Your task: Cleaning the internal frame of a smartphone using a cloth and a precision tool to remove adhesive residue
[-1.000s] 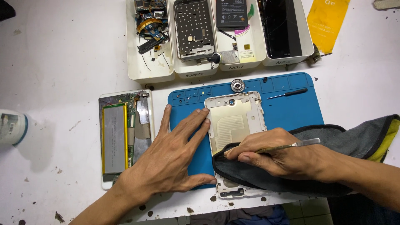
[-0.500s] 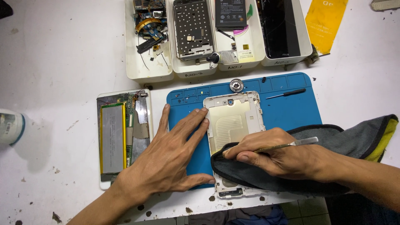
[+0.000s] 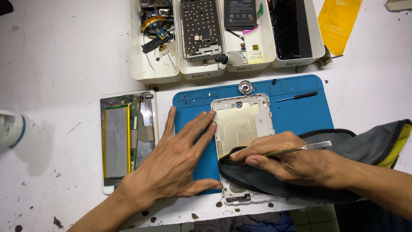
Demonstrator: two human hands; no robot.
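Note:
A gold-coloured tablet back cover point(image 3: 242, 124) lies inside-up on a blue work mat point(image 3: 300, 116). My left hand point(image 3: 176, 161) rests flat on the mat, fingers spread, fingertips touching the cover's left edge. My right hand point(image 3: 287, 161) grips a thin metal spudger point(image 3: 296, 150) like a pen, its tip at the cover's lower part. A dark grey cloth point(image 3: 343, 154) drapes under my right hand and hides the cover's lower half.
An opened tablet with a silver battery point(image 3: 118, 141) lies left of the mat. White trays point(image 3: 154, 68) at the back hold phone parts, a circuit frame, a battery and a dark screen. A small screwdriver point(image 3: 298, 96) lies on the mat. A white container point(image 3: 10, 129) stands far left.

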